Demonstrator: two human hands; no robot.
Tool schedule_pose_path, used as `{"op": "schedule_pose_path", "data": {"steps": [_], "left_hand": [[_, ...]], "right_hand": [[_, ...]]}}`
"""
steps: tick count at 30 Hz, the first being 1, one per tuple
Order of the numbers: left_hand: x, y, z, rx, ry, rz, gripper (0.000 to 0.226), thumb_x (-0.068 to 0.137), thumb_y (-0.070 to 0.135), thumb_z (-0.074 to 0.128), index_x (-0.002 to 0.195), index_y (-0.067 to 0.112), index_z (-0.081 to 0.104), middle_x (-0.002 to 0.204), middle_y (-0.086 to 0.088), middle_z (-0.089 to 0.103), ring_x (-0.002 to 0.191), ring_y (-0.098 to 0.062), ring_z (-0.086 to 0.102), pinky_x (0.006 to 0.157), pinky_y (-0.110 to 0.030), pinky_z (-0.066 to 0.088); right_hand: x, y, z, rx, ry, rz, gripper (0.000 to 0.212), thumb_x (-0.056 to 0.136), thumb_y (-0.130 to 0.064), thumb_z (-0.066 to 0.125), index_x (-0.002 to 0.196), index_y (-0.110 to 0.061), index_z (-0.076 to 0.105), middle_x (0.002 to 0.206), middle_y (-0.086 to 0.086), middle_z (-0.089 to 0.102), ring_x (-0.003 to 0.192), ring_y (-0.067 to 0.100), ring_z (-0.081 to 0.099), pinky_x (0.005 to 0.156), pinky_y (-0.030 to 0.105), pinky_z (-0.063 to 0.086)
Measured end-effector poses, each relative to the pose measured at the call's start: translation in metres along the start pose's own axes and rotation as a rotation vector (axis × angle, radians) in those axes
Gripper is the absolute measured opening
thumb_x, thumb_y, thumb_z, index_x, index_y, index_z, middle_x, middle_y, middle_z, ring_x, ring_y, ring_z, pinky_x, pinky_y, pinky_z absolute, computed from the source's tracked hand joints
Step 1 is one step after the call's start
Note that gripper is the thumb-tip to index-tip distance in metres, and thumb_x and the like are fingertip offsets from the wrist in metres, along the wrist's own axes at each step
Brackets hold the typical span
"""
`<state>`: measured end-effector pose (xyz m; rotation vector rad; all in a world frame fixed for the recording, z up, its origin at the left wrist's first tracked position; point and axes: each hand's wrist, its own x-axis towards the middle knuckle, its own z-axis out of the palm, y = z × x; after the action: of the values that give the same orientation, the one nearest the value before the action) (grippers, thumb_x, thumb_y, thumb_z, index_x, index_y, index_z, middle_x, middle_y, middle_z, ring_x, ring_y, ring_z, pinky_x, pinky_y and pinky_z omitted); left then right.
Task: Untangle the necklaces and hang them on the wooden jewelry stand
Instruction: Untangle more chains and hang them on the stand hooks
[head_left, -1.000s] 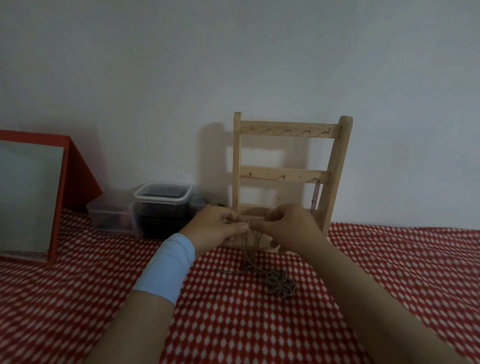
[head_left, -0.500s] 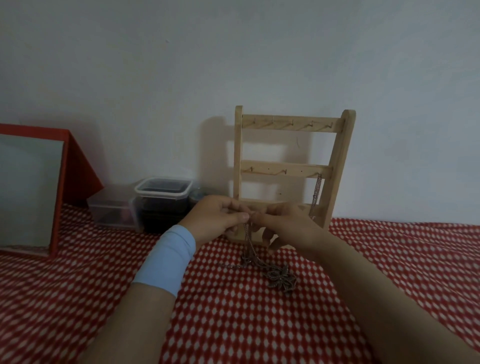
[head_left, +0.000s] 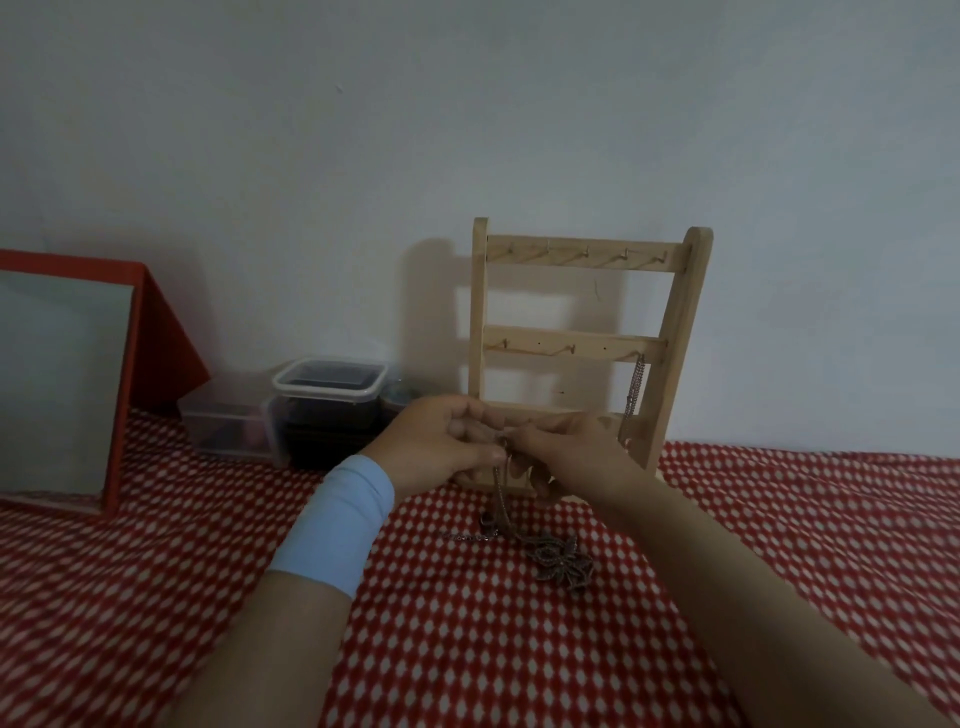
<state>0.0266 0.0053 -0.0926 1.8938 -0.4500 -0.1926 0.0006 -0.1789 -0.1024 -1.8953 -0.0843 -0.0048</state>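
1. untangling is the step in hand: both hands meet just in front of the foot of the wooden jewelry stand (head_left: 587, 343), raised a little above the red-and-white cloth (head_left: 779, 519).
2. the left hand (head_left: 441, 447), with a pale blue wristband (head_left: 337, 525) on its wrist, has fingers and thumb curled in a pinch on a chain. the right hand (head_left: 571, 452) pinches the same strand right beside it, fingertips almost touching.
3. from that pinch the chain drops to the cloth, where the tangled necklaces (head_left: 558, 558) lie in a dark knot with a flower-like pendant. a short loose end trails off to its left.
4. one hung chain (head_left: 635, 384) already dangles from the rightmost hook of the stand's middle rail. the top rail's hooks are bare.
5. as i judge it, the task is partly done and the knot is not yet freed.
6. the next move likely calls for small, slow pulls that draw one strand apart from the rest without tightening the knot, then a lift to a free hook.
7. off to the left, a red-framed mirror (head_left: 57, 374) and plastic boxes (head_left: 327, 395) stand against the wall (head_left: 311, 156), well apart from the work.
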Motion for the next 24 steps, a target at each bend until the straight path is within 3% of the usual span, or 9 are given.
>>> {"op": "schedule_pose_path", "data": {"steps": [5,9,11,14,18,21,24], "left_hand": [[0.0031,-0.0013,0.0057,0.082,0.058,0.030,0.013,0.084,0.013,0.073,0.092,0.022,0.068,0.083,-0.001,0.074,0.072,-0.012,0.066,0.075,-0.034,0.057],[0.0057,-0.0030,0.0099,0.121,0.033,-0.003,0.011,0.089,0.013,0.065,0.088,0.024,0.065,0.080,0.003,0.068,0.059,-0.003,0.056,0.063,-0.022,0.046],[0.0062,-0.0011,0.0110,0.177,0.033,-0.023,0.016,0.092,0.011,0.057,0.086,0.024,0.064,0.081,0.001,0.065,0.059,-0.006,0.054,0.060,-0.022,0.046],[0.0052,0.0021,0.0104,0.195,0.008,-0.060,0.025,0.093,0.008,0.047,0.086,0.024,0.065,0.081,0.002,0.061,0.071,-0.011,0.057,0.060,-0.024,0.046],[0.0044,0.0019,0.0097,0.093,-0.023,-0.068,0.024,0.094,0.009,0.045,0.082,0.011,0.066,0.072,-0.002,0.057,0.073,-0.018,0.055,0.070,-0.030,0.044],[0.0041,0.0009,0.0098,0.095,-0.048,0.003,0.019,0.094,0.026,0.059,0.098,0.019,0.076,0.098,0.002,0.074,0.097,-0.014,0.067,0.090,-0.027,0.050],[0.0030,0.0025,0.0056,0.218,-0.014,0.060,0.018,0.094,0.034,0.060,0.097,0.027,0.076,0.099,0.009,0.074,0.098,-0.007,0.066,0.092,-0.026,0.050]], "right_hand": [[0.0019,0.0023,0.0023,-0.186,0.128,-0.047,0.020,0.098,-0.019,0.062,0.084,-0.015,0.075,0.065,-0.004,0.072,0.046,0.008,0.056,0.050,0.024,0.052],[0.0044,-0.0002,0.0050,0.278,0.074,0.130,0.023,0.101,-0.018,0.053,0.100,-0.001,0.070,0.077,0.003,0.064,0.053,0.013,0.055,0.048,0.029,0.047],[0.0060,-0.0003,0.0065,0.471,-0.027,0.179,0.019,0.102,-0.018,0.047,0.099,-0.006,0.062,0.073,0.001,0.057,0.052,0.013,0.050,0.047,0.028,0.041],[0.0047,-0.0008,0.0059,0.552,-0.165,0.148,0.020,0.105,-0.020,0.043,0.091,-0.016,0.056,0.062,-0.004,0.040,0.049,0.010,0.036,0.047,0.025,0.035],[0.0000,-0.0032,0.0019,0.479,-0.178,0.005,0.032,0.105,-0.017,0.049,0.079,-0.020,0.068,0.057,-0.006,0.034,0.048,0.009,0.032,0.051,0.025,0.036],[0.0027,-0.0022,0.0004,0.392,-0.064,-0.065,0.022,0.103,-0.015,0.055,0.088,-0.016,0.070,0.055,-0.007,0.042,0.051,0.009,0.037,0.054,0.024,0.039],[0.0040,-0.0032,-0.0010,0.246,0.023,-0.107,0.016,0.101,-0.016,0.060,0.090,-0.014,0.070,0.053,-0.012,0.051,0.050,0.007,0.041,0.056,0.022,0.040]]}}
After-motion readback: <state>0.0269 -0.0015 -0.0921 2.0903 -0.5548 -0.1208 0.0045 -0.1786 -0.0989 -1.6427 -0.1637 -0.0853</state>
